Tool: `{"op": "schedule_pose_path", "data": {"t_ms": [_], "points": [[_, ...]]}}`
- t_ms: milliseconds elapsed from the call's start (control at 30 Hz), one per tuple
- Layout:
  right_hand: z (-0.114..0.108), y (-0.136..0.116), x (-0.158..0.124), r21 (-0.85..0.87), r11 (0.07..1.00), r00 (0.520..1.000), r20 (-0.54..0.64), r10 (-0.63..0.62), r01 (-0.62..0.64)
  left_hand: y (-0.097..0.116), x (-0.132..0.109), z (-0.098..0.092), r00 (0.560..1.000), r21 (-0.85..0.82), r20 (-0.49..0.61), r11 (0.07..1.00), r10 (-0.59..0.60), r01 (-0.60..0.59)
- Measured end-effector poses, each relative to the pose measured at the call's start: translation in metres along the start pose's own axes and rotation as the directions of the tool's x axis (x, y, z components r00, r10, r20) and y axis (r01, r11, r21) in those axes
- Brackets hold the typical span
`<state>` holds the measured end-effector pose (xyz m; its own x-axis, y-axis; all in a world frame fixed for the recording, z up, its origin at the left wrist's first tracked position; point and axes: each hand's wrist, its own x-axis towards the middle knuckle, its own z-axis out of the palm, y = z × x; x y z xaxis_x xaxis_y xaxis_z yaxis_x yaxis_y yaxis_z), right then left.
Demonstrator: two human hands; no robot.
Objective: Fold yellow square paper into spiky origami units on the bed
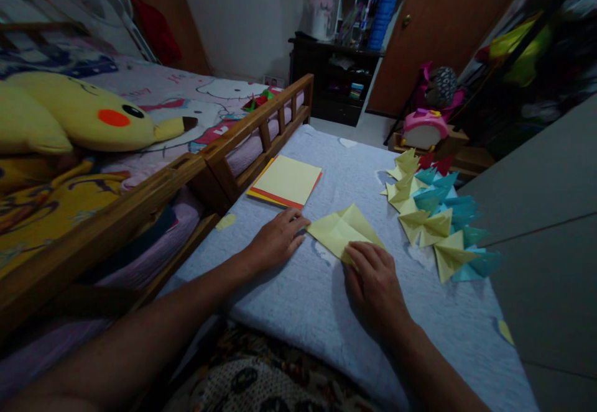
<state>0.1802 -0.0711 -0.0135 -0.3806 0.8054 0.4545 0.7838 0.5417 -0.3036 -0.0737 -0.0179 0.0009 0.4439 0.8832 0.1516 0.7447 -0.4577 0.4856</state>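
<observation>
A pale yellow sheet of origami paper (pixel 347 228) with crease lines lies on the blue cloth, turned so its corners point out like a diamond. My right hand (pixel 373 275) has its near right edge, fingers on top and thumb tucked below. At its left corner rests my left hand (pixel 278 238), fingertips just touching the paper, thumb apart from the fingers. Beyond the left hand is a stack of square paper (pixel 289 179), pale yellow on top with orange and darker yellow beneath.
Folded yellow paper pieces (pixel 424 222) and folded turquoise pieces (pixel 464 210) stand in rows along the right side, with red ones behind. A wooden bed rail (pixel 261 132) borders the table on the left. A yellow plush toy (pixel 93 114) lies on the bed.
</observation>
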Motion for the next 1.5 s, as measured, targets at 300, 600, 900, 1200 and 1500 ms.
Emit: {"op": "schedule_pose_path", "data": {"t_ms": [300,600,900,1200,1500], "points": [[0.006,0.013,-0.003,0.062,0.967,0.967,-0.049,0.249,-0.246,0.0,0.019,-0.002,0.99,0.009,0.133,0.998,-0.055,0.054],[0.005,0.015,-0.002,0.18,0.899,0.916,0.062,0.395,-0.4,-0.007,0.024,0.002,0.988,0.005,0.153,0.999,-0.037,0.037],[0.008,0.015,-0.001,0.112,0.928,0.935,0.027,0.355,-0.355,-0.004,0.025,0.003,0.983,0.078,0.168,0.995,-0.069,0.057],[0.008,0.014,-0.001,0.098,0.922,0.927,0.02,0.376,-0.376,-0.007,0.022,0.005,0.987,0.075,0.149,0.996,-0.063,0.052],[0.004,0.016,0.002,0.135,0.887,0.897,0.09,0.433,-0.442,-0.011,0.02,-0.001,0.988,-0.023,0.152,0.999,-0.03,0.034]]}}
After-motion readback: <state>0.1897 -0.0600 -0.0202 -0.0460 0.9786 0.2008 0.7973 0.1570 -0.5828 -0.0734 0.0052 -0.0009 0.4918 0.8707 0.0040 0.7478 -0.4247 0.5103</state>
